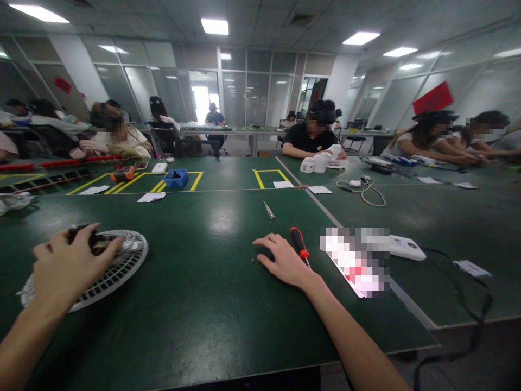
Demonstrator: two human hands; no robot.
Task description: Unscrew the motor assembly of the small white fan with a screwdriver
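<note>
At the left, my left hand (67,263) is closed over a dark, motor-like part in the middle of a white round fan grille (140,252). The palm hides much of that part. My right hand (280,260) is at the table's middle, fingers apart, with nothing in it. Just to its right lies a red-and-black screwdriver (298,241), its shaft partly behind the hand. A smaller, clear-handled screwdriver (268,210) lies farther off. Close to my right hand's fingertips is a tiny dark bit (252,260), too small to name.
Right of the screwdriver are a blurred bright flat object (352,266) and a white device (407,248) with a black cable (484,304). A blue bin (176,178) stands at the far left. A person (313,133) sits opposite behind white housings (321,162).
</note>
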